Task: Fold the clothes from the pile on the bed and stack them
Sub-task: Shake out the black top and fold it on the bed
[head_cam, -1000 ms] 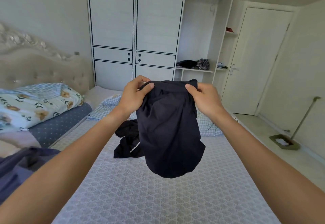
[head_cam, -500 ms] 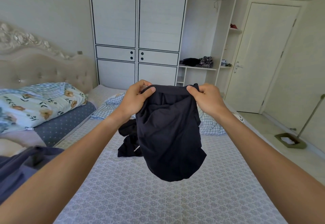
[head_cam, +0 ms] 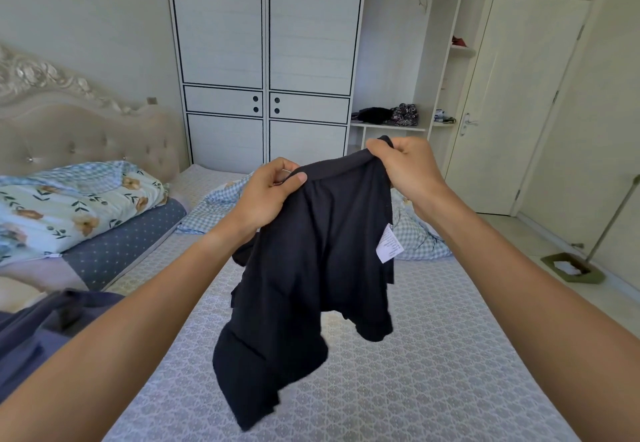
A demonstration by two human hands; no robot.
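Moved: your right hand rose above the left hand, and the black garment fell open, showing a label.
Fingers: both sets pinched its top edge.
Garment: hung below your fingers, over the bed.
Progress: nothing folded or stacked that showed.

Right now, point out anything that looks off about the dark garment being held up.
The dark garment, held up over the bed by the left hand and right hand, shows a white care label on its outward face. That suggests it may be inside out. Its top edge also hangs tilted, higher at the right hand.
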